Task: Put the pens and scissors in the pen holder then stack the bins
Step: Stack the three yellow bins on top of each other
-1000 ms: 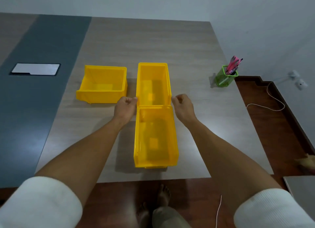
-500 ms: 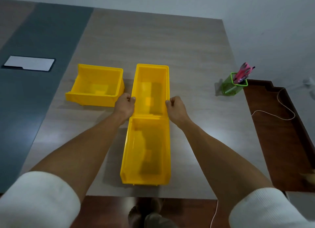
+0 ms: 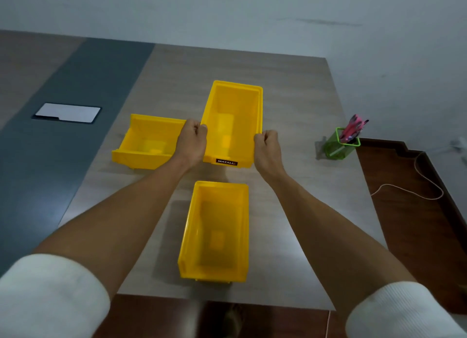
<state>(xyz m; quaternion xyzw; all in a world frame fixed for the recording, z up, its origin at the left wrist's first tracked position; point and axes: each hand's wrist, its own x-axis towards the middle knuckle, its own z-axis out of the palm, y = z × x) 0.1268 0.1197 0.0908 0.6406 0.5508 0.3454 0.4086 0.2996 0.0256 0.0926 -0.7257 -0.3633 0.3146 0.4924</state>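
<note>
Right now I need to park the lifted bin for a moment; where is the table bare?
Bare: the strip between the held bin and the green pen holder, and the far tabletop behind the bins. Crowded: the left bin sits by the left hand; the near bin fills the front.

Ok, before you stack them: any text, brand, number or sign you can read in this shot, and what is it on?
"MATALL": white letters on a small dark label on the near front lip of the held bin, gripped by the left hand and right hand; a small mark after the word is too blurred to read.
Near bin, left bin, green pen holder: no text visible.
</note>
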